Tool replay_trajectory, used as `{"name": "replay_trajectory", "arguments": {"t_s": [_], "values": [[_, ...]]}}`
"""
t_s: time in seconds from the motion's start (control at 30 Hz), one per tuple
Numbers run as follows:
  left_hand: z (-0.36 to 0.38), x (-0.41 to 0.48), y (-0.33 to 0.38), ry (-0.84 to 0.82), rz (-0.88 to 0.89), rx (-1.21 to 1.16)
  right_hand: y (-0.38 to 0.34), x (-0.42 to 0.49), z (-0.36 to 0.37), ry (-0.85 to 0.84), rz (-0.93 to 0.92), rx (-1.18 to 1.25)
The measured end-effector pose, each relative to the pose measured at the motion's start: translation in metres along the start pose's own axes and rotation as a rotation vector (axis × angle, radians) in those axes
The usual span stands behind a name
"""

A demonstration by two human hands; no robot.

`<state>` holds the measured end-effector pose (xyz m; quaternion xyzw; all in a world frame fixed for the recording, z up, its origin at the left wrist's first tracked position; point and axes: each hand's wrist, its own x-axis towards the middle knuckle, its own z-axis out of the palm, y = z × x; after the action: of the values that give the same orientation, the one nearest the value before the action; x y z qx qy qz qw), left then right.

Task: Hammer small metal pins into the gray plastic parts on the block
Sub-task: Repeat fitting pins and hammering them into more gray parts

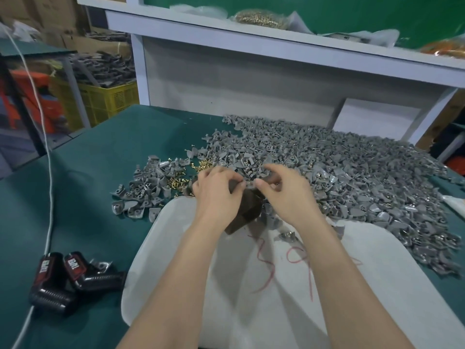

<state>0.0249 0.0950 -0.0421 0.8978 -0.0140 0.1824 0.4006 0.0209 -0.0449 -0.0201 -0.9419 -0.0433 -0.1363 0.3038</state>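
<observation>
A dark brown block (247, 210) stands at the far rim of a white tub (377, 268), partly hidden by both hands. My left hand (217, 195) and my right hand (284, 195) meet over the block's top. Between their fingertips they pinch a small gray plastic part (249, 184). A big heap of gray plastic parts (339, 167) covers the green table behind and to the right. Small brass pins (181, 181) lie scattered left of the block among a smaller pile of gray parts (143, 190). No hammer is in sight.
Two black and red tools (73, 275) lie on the green table (88, 172) at the near left, beside a white cord (49, 197). A few gray parts (286, 235) lie inside the tub. A white shelf frame (251, 41) stands behind; a yellow crate (105, 99) sits at left.
</observation>
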Motion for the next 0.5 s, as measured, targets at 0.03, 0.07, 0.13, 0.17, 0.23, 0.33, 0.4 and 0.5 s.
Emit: {"name": "replay_trajectory", "arguments": {"t_s": [0.03, 0.07, 0.13, 0.17, 0.23, 0.33, 0.4, 0.5], "values": [[0.0, 0.0, 0.001, -0.001, 0.027, -0.008, -0.007, 0.002, 0.004, -0.091, -0.023, 0.081], [0.0, 0.0, 0.0, 0.009, 0.043, -0.016, -0.011, 0.005, 0.008, -0.13, -0.031, 0.134], [-0.002, 0.001, -0.001, 0.079, 0.021, -0.084, -0.015, 0.018, 0.006, 0.033, 0.004, 0.225], [-0.004, 0.001, -0.001, 0.136, -0.02, -0.157, -0.014, 0.028, 0.001, 0.193, 0.077, 0.272], [-0.009, 0.002, -0.002, 0.272, -0.123, -0.346, -0.007, 0.05, -0.011, 0.397, 0.298, 0.313], [-0.015, 0.004, -0.002, 0.447, -0.242, -0.569, -0.017, 0.059, -0.006, 0.245, 0.414, 0.012], [-0.021, 0.006, -0.005, 0.547, -0.272, -0.629, -0.035, 0.054, 0.018, 0.123, 0.121, -0.013], [-0.031, 0.015, -0.016, 0.728, -0.326, -0.767, -0.068, 0.039, 0.056, -0.205, -0.283, -0.051]]}}
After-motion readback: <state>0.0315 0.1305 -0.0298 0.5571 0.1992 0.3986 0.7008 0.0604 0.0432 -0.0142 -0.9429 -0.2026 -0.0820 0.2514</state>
